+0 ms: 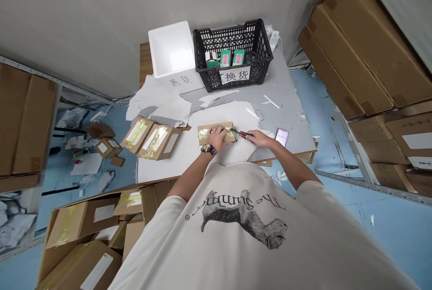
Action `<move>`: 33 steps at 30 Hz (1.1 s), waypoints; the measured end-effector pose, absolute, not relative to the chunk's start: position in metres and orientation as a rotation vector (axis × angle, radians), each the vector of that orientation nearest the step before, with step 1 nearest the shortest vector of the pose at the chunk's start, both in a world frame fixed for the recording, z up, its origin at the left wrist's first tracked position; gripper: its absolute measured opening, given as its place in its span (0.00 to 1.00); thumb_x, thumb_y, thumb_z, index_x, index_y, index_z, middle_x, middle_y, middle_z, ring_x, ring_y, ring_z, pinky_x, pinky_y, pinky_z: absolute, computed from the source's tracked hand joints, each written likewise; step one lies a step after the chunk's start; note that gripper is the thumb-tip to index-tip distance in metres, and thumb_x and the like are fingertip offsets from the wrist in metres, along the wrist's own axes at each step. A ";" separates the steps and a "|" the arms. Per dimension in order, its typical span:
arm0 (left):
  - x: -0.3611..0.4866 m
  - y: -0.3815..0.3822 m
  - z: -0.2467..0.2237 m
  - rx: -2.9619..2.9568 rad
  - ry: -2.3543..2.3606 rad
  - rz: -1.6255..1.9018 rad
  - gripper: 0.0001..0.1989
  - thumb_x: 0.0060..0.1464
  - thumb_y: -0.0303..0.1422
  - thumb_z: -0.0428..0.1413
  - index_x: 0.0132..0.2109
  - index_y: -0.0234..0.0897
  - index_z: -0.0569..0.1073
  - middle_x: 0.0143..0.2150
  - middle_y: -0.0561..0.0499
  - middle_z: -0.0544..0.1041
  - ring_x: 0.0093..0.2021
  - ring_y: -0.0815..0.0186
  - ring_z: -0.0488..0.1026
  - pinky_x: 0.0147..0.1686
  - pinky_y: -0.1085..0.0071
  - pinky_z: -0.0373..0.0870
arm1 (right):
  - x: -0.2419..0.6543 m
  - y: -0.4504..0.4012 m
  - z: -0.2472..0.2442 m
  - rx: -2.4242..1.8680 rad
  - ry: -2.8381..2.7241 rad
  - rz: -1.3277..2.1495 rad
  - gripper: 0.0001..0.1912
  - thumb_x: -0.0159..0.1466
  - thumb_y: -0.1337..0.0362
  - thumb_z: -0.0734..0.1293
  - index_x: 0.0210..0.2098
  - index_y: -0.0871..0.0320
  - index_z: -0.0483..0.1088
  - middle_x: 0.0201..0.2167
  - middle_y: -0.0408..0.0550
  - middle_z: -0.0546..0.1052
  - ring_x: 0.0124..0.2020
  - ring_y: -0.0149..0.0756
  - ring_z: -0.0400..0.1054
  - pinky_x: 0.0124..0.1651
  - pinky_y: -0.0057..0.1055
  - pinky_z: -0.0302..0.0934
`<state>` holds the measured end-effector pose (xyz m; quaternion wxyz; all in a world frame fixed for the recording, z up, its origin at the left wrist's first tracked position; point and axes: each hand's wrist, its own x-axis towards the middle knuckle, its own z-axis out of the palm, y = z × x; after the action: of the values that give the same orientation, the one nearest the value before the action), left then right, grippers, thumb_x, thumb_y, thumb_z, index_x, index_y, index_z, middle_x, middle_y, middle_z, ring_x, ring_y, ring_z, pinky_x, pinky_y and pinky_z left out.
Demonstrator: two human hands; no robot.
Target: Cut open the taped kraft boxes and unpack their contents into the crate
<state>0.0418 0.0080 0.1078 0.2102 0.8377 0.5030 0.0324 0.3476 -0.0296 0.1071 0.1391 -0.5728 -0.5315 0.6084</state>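
A small cardboard box (219, 127) is lying flat on a white sheet on the worktable, nearer the person than the black plastic crate (236, 33), with crinkled gold tape (204, 134) wrapping its left end. The left hand (216, 139) is clenching the box from above, fingers spread across the tape, and a wristwatch (208, 149) is sitting on that wrist. The right hand (258, 138) is grasping a red-and-black utility knife (242, 134), whose tip is reaching the box's right end, though whether it is touching or just beside it is too small to tell.

Two more taped cardboard boxes (137, 135) (158, 142) are lying side by side, nearer the person than the crate and off to its left. Three green-and-white cartons (212, 59) (225, 58) (238, 57) are standing inside the crate, and a paper sign (235, 74) with printed Chinese characters is hanging on its front wall. One white foam box (172, 49) is sitting just left of the crate, touching it. A phone (281, 137) is lying to the right of the hands, nearer the person than the crate, its screen blurred. Brown cartons (354, 47) are stacked on shelving well to the crate's right
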 end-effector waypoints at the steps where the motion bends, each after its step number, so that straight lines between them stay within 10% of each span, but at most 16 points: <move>1: 0.041 0.008 0.108 2.342 1.384 0.086 0.25 0.59 0.41 0.74 0.62 0.49 0.82 0.69 0.41 0.78 0.68 0.39 0.74 0.76 0.37 0.56 | 0.348 -0.032 0.107 -1.632 -1.511 1.805 0.19 0.71 0.42 0.71 0.41 0.52 0.75 0.19 0.36 0.71 0.18 0.34 0.62 0.25 0.30 0.55; 14: 0.040 0.021 0.114 2.323 1.343 0.118 0.31 0.65 0.36 0.68 0.73 0.48 0.75 0.74 0.38 0.77 0.74 0.39 0.73 0.79 0.37 0.56 | 0.352 -0.058 0.113 -1.684 -1.368 1.729 0.20 0.71 0.42 0.70 0.37 0.51 0.70 0.22 0.38 0.72 0.19 0.33 0.63 0.26 0.30 0.57; 21: 0.036 -0.004 0.120 1.968 1.333 0.564 0.26 0.73 0.41 0.61 0.73 0.42 0.76 0.76 0.38 0.76 0.78 0.46 0.71 0.80 0.44 0.64 | 0.318 -0.063 0.120 -1.793 -0.959 1.307 0.27 0.75 0.45 0.59 0.64 0.52 0.70 0.35 0.44 0.79 0.32 0.40 0.74 0.36 0.34 0.71; 26: 0.031 -0.021 0.117 1.262 1.248 0.739 0.33 0.73 0.54 0.61 0.76 0.42 0.73 0.67 0.38 0.84 0.60 0.50 0.85 0.56 0.54 0.85 | 0.227 -0.060 0.137 -1.530 -1.388 1.199 0.36 0.78 0.48 0.63 0.81 0.49 0.63 0.60 0.53 0.84 0.55 0.49 0.82 0.61 0.45 0.76; 33: -0.032 -0.021 0.111 0.769 1.481 0.930 0.28 0.68 0.51 0.66 0.64 0.40 0.73 0.43 0.46 0.86 0.30 0.66 0.80 0.28 0.71 0.77 | 0.176 -0.045 0.153 -1.477 -2.025 1.073 0.20 0.81 0.62 0.63 0.64 0.52 0.83 0.60 0.55 0.85 0.62 0.51 0.77 0.70 0.46 0.69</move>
<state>-0.0317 -0.0210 0.1112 0.5775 0.3288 0.6329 0.3973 0.1758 -0.0448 0.1534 0.2062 -0.5300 -0.7269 0.3850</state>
